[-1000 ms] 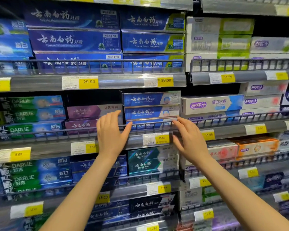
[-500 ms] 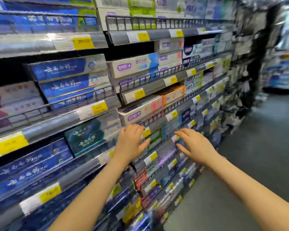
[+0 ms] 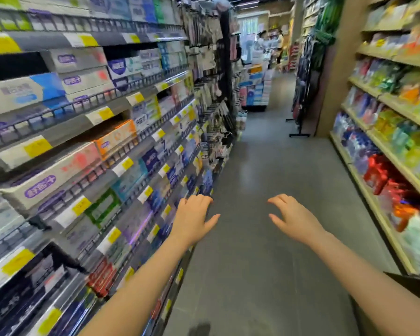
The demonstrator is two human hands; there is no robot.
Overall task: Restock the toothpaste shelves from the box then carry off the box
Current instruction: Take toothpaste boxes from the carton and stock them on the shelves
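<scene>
The toothpaste shelves (image 3: 87, 117) run along my left, packed with white, blue and orange toothpaste cartons (image 3: 51, 173) behind wire rails and yellow price tags. My left hand (image 3: 194, 217) hovers beside the lower shelves, fingers loosely bent, holding nothing. My right hand (image 3: 294, 219) hangs over the aisle floor, fingers relaxed and empty. A brown cardboard box corner (image 3: 412, 287) shows at the lower right, behind my right forearm.
A grey aisle floor (image 3: 264, 166) stretches ahead between the shelves. Wooden shelves (image 3: 393, 146) with colourful packets line the right side. A black clothes rack (image 3: 301, 112) stands at mid-aisle, a stacked goods display (image 3: 255, 90) beyond it, and people (image 3: 269, 42) far back.
My view has swung right from facing the toothpaste shelf to looking down the aisle. Both hands left the shelf rail and lowered, empty.
</scene>
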